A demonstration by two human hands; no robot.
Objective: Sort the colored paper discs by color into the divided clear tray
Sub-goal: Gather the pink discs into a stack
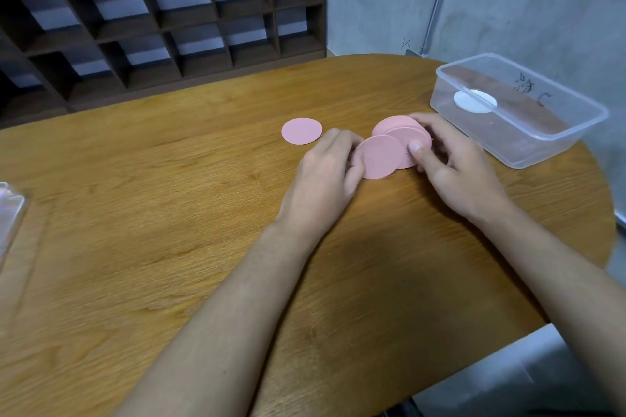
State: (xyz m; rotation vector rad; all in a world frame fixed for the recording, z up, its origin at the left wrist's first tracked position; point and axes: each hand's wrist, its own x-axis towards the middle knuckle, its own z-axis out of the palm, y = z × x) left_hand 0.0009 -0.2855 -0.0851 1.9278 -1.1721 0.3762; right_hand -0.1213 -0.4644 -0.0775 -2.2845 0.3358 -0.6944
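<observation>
Right of centre, the right hand [454, 173] pinches a fanned stack of pink round paper discs [399, 140] between thumb and fingers. The left hand [325, 173] curls round the front disc's edge. Best to square the edges before lifting, then fetch the lone pink paper disc [301, 131] lying flat at upper centre. Being round, the discs have no long axis; their faces tilt toward the camera. The clear plastic tray [542, 149] sits upper right.

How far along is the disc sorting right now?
Done: one white paper disc lies in the clear plastic tray. In hand: the right hand holds a stack of pink paper discs, and the left hand grips the front pink disc against it. Left: a lone pink disc lies flat on the wooden table; no pink is in the tray yet.
</observation>
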